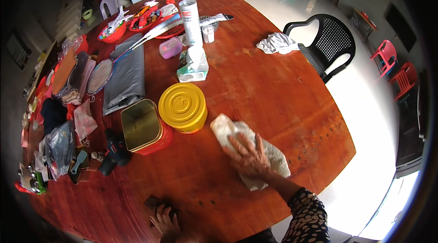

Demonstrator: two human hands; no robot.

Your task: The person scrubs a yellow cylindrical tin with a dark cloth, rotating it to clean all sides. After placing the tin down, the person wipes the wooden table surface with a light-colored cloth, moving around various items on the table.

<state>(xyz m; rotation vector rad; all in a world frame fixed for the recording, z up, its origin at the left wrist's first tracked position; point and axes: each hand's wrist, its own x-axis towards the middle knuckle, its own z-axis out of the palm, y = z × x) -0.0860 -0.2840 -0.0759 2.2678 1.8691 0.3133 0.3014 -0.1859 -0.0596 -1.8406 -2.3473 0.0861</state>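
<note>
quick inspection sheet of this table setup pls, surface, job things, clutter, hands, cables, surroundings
surface: round reddish wooden table, worn and spotted near its right edge
job's things: pale cloth lying flat on the table
clutter: yellow-lidded tin, open red tin, tissue box, tall white canister, racket, grey fabric, bags and small items along the left edge
hands: right hand pressed flat on the cloth; left hand resting at the near table edge on a small dark object
cables: nothing seen
surroundings: black plastic chair, red chairs, shiny pale floor
</note>
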